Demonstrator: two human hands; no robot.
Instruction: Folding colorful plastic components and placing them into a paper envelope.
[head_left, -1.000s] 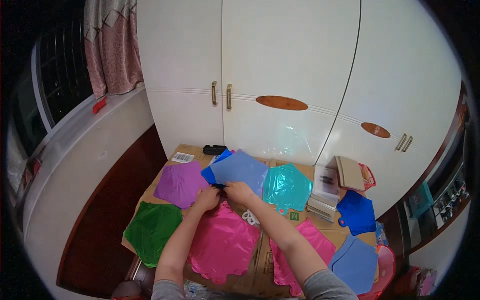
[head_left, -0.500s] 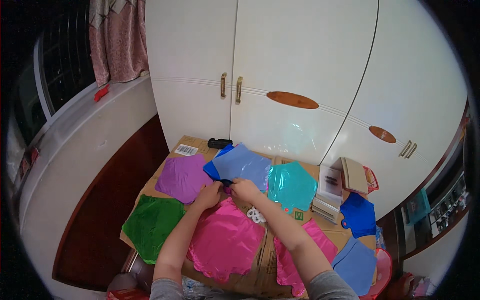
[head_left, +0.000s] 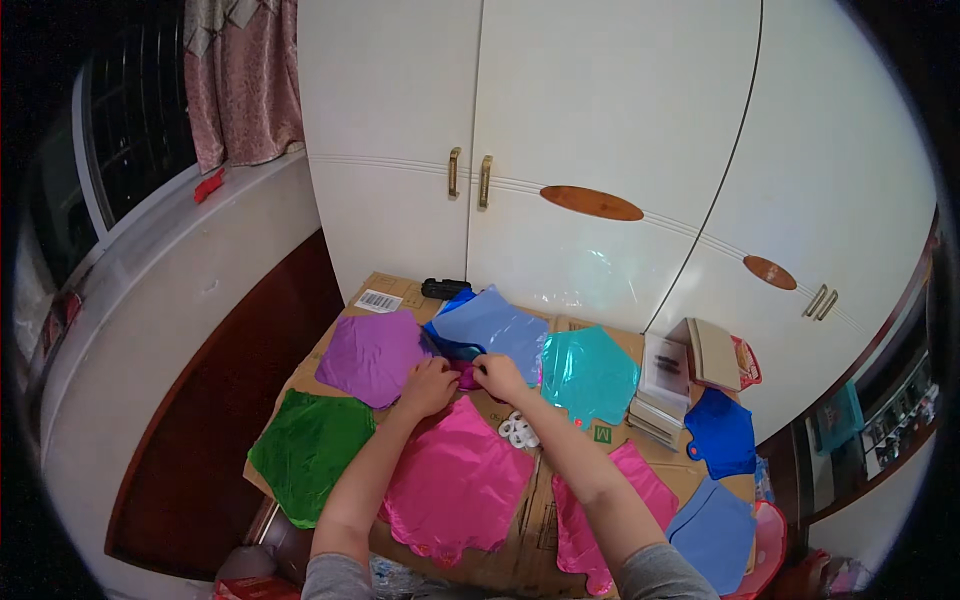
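Note:
Near the far middle of the cardboard my left hand [head_left: 430, 388] and my right hand [head_left: 502, 378] work close together with bent fingers. Between them shows a small magenta foil piece [head_left: 467, 376], and the right fingertips pinch its edge. The left fingers curl at its other side, their tips partly hidden. Just beyond the hands, a dark blue foil edge [head_left: 446, 340] is lifted from under a pale blue foil sheet [head_left: 492, 325]. A purple foil sheet [head_left: 370, 358] lies left of my left hand. A large pink foil sheet [head_left: 460, 485] lies between my forearms.
Cardboard [head_left: 515, 560] also bears a green sheet [head_left: 308, 455], a turquoise sheet [head_left: 590, 375], another pink one [head_left: 640, 480], a blue one [head_left: 722, 435] and white rolls [head_left: 518, 432]. Books [head_left: 660, 390] stand at right, a black object [head_left: 445, 289] at the back against the white wardrobe [head_left: 590, 100].
My hands have moved slightly apart, and more of the magenta piece shows between them. The dark blue edge beyond them is raised and opened more. The view has shifted a little.

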